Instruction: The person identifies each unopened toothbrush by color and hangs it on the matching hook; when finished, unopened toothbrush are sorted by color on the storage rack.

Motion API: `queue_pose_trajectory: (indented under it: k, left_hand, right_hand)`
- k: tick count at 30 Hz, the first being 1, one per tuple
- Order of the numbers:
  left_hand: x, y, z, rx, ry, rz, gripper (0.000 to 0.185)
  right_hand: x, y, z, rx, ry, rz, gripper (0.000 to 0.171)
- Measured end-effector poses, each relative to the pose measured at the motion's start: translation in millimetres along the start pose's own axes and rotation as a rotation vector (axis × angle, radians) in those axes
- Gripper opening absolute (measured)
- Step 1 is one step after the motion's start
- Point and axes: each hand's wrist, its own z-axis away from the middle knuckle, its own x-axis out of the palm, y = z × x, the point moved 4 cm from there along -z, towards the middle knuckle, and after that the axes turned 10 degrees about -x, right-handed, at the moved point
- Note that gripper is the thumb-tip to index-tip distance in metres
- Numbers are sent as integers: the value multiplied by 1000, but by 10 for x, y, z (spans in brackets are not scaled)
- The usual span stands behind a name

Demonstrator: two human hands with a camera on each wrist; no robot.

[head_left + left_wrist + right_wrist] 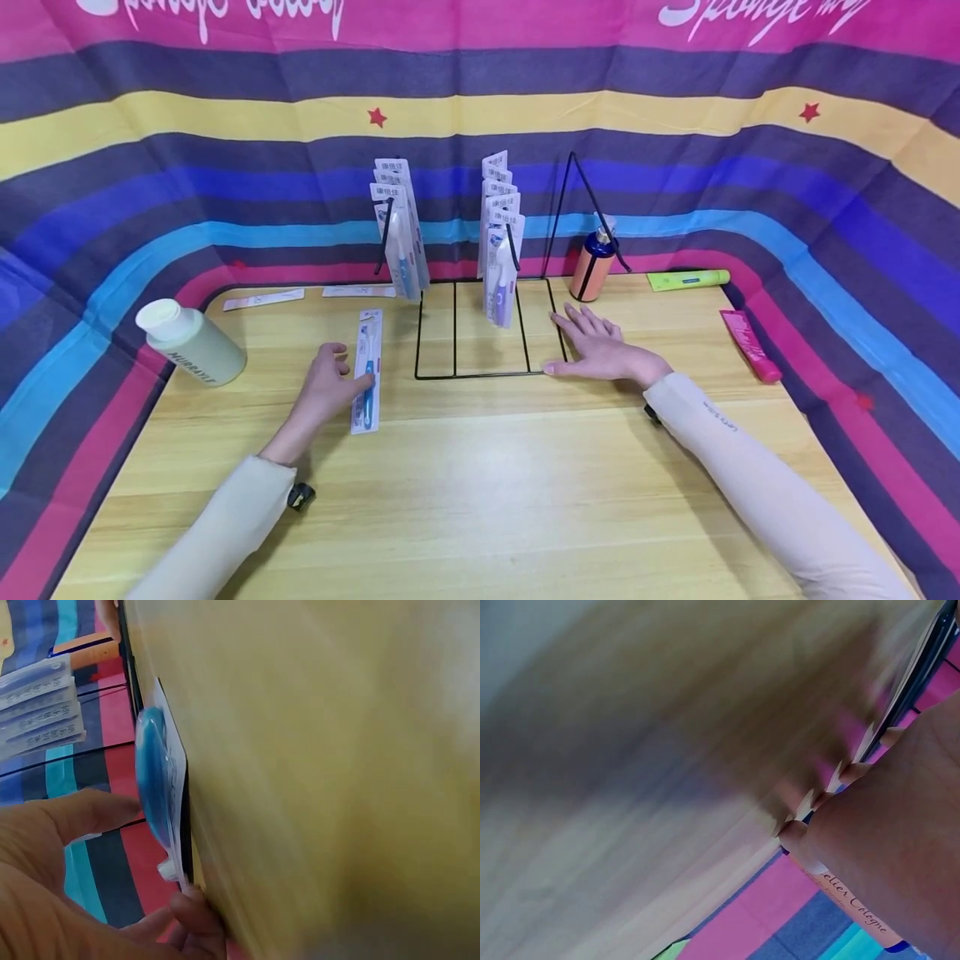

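My left hand (328, 390) is at a packaged toothbrush (366, 404) lying face up, left of a black wire rack (480, 377). The thumb reaches over the blue handle; the other fingers bend beside the card's left edge. In the left wrist view, the thumb (105, 810) comes up to the clear blister over the blue handle (154, 769), and the fingertips are low at the card's end. With fingers spread, my right hand (600, 348) rests at the right side of the rack's base. Its fingertips (855, 772) line the rack's edge in the right wrist view.
Packaged toothbrushes hang on the rack in a left row (405, 250) and a middle row (501, 283); the right hook (592, 196) is bare. Around them are an orange pump bottle (588, 271), green tube (690, 280), pink tube (750, 346), pale bottle (198, 346) and two flat packs (264, 299).
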Motion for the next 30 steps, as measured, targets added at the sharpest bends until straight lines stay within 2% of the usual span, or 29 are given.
queue_pose_trajectory:
  k: [5, 8, 12, 15, 20, 26, 30]
  left_hand:
    - [43, 40, -17, 27, -29, -85, 87]
    - [63, 56, -19, 41, -47, -84, 82]
    - [87, 69, -3, 78, -99, -25, 75]
    - [89, 64, 28, 98, -119, 20, 62]
    - [88, 17, 87, 66, -87, 85, 42]
    - [108, -19, 218, 28, -90, 188, 44]
    - [82, 23, 369, 69, -39, 256, 42]
  right_hand:
    - [1, -1, 5, -2, 0, -9, 112]
    - [-5, -2, 11, 2, -3, -10, 113]
    - [-1, 5, 4, 1, -4, -2, 113]
    - [3, 7, -3, -2, -5, 2, 113]
    - [0, 3, 3, 7, -9, -5, 114]
    - [-6, 2, 12, 4, -6, -13, 113]
    - [-2, 1, 9, 0, -2, -16, 113]
